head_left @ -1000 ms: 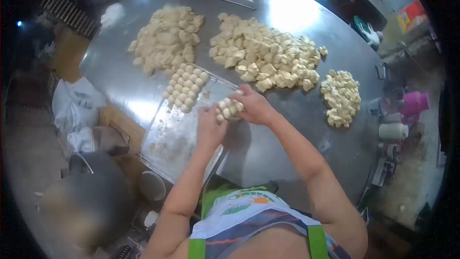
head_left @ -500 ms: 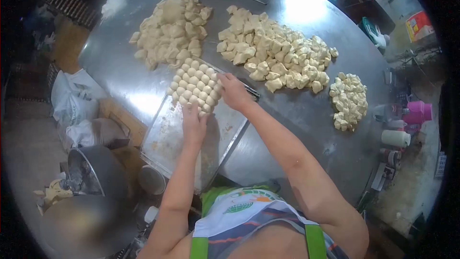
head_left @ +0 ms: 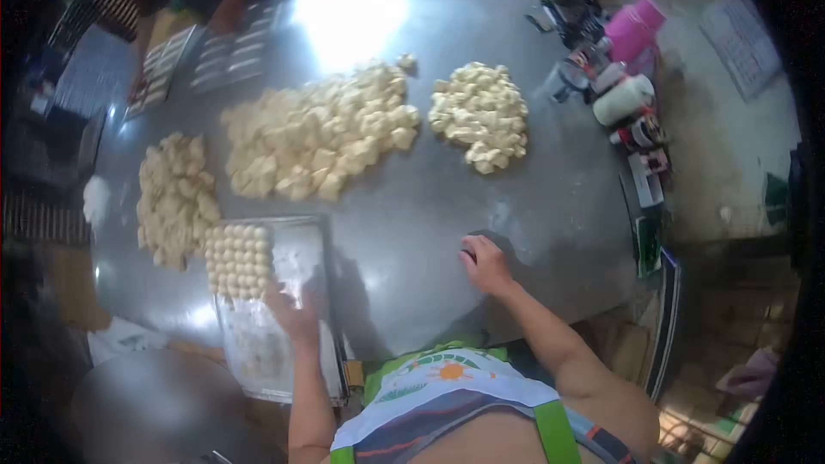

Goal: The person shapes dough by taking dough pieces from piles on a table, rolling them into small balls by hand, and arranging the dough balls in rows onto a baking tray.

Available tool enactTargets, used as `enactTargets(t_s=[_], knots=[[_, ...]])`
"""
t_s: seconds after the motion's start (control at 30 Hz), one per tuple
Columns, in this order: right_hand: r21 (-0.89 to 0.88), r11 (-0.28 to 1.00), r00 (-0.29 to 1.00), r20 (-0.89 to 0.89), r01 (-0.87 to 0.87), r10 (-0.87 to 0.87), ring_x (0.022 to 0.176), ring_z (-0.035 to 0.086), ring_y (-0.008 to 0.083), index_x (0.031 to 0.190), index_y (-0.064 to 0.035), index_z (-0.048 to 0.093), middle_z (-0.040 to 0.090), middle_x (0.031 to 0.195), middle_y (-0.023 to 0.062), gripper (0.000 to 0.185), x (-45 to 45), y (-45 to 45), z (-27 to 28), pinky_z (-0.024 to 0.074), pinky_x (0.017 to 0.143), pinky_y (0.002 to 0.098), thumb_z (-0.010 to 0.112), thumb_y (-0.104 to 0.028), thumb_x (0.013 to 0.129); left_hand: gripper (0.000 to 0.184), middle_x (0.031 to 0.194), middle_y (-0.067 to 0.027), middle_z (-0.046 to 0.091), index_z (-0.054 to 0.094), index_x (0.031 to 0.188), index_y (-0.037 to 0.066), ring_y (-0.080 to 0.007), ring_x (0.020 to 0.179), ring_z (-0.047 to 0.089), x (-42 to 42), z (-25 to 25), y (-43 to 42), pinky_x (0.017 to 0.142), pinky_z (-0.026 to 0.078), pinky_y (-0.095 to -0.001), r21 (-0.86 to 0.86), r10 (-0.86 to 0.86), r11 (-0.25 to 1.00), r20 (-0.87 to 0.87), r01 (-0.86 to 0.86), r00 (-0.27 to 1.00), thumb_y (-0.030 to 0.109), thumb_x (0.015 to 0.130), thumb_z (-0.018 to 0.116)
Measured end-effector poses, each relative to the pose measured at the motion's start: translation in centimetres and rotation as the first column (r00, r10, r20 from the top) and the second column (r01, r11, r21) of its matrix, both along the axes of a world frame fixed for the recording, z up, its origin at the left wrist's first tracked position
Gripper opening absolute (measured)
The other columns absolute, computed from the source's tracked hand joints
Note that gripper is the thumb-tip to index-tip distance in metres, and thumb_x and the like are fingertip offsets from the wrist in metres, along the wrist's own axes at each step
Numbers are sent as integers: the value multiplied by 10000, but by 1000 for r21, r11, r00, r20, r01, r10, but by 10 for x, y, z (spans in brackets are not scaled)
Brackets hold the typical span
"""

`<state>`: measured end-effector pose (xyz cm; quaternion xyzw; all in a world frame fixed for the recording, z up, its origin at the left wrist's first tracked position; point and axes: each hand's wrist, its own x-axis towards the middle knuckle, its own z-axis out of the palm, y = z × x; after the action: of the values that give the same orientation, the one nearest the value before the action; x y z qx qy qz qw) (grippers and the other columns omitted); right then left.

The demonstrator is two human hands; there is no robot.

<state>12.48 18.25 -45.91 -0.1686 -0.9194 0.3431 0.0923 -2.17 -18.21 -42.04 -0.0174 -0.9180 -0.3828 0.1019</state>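
Note:
Rows of round dough balls (head_left: 239,259) sit packed together on the upper left of a metal baking tray (head_left: 253,352). Just below their right corner is my left hand (head_left: 296,316), over the tray with thumb and fingers apart, somewhat blurred. My right hand (head_left: 487,266) is off to the right over the steel table, away from the tray. Its fingers are curled in; a dark spot shows between thumb and fingers, and I cannot make out whether it is an object or shadow. Cut dough pieces (head_left: 318,133) lie heaped beyond the tray.
More dough heaps lie at the left (head_left: 176,198) and at the right (head_left: 479,116) of the steel table (head_left: 412,266). Another person's hand (head_left: 228,15) is by slotted trays (head_left: 228,56) at the far left. Bottles (head_left: 623,100) and a pink container (head_left: 634,30) line the right edge.
The view has swung to the right. My right hand has left the dough balls and moved right over the bare tabletop. My left hand has come slightly away from the balls, fingers spread.

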Motion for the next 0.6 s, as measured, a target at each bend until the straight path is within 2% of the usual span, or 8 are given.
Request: enactTargets(t_s=[0.07, 0.13, 0.27, 0.4, 0.47, 0.5, 0.57, 0.6], knots=[[-26, 1000, 1000, 8, 10, -9, 878, 615, 361, 1061, -61, 607, 627, 937, 144, 241, 7, 11, 1, 497, 780, 452, 657, -169, 851, 456, 1075, -148, 558, 557, 1233, 14, -264, 878, 569, -7, 2, 62, 749, 482, -338, -90, -356, 932, -37, 352, 934, 120, 825, 731], [-61, 998, 1000, 29, 13, -11, 871, 617, 361, 1017, -57, 614, 629, 935, 143, 194, 12, 16, 4, 499, 766, 450, 646, -167, 861, 378, 1083, -170, 608, 607, 1194, 57, -334, 940, 610, -7, 1, 125, 796, 494, -410, 87, -573, 819, 97, 567, 814, 125, 838, 714], [-1, 998, 964, -258, 68, -66, 757, 634, 327, 929, -38, 655, 630, 827, 133, 100, -49, 71, 20, 509, 675, 399, 666, -120, 873, 165, 908, -153, 648, 675, 976, 52, -371, 861, 603, -44, -6, 245, 763, 482, -444, 45, -791, 604, -85, 796, 605, 110, 825, 710], [-28, 945, 907, -273, 326, -320, 876, 617, 348, 952, -81, 652, 630, 892, 154, 130, -131, 142, 55, 498, 778, 456, 642, -187, 877, 77, 858, -162, 649, 689, 891, 75, -372, 819, 616, -102, 2, 354, 727, 481, -464, 50, -770, 614, -178, 788, 612, 125, 838, 664], [212, 922, 887, -409, 323, -217, 846, 623, 325, 1001, -100, 662, 623, 958, 116, 178, -161, 172, 50, 508, 757, 423, 692, -152, 834, 111, 863, -160, 659, 694, 904, 86, -380, 781, 628, -125, -4, 395, 695, 495, -468, -11, -742, 659, -172, 752, 648, 136, 813, 654], [213, 921, 886, -408, 326, -220, 846, 623, 325, 1001, -100, 662, 623, 958, 116, 178, -169, 180, 43, 508, 757, 423, 692, -152, 834, 111, 863, -160, 659, 694, 904, 86, -380, 781, 628, -134, -15, 409, 695, 495, -468, -10, -744, 657, -172, 754, 646, 136, 813, 654], [398, 868, 948, -230, 297, -219, 898, 617, 324, 1035, -119, 662, 605, 1005, 110, 229, -179, 190, 34, 506, 794, 441, 705, -159, 814, 161, 861, -158, 666, 695, 910, 84, -385, 777, 638, -143, -27, 430, 677, 506, -469, 38, -789, 611, -48, 791, 612, 159, 769, 677], [408, 868, 934, -325, 282, -150, 860, 615, 329, 1001, -80, 644, 595, 957, 128, 179, -179, 193, 32, 506, 756, 431, 681, -144, 838, 188, 837, -145, 668, 690, 922, 84, -376, 803, 641, -145, -28, 434, 705, 510, -457, -150, -786, 605, 46, 782, 617, 145, 745, 698]])
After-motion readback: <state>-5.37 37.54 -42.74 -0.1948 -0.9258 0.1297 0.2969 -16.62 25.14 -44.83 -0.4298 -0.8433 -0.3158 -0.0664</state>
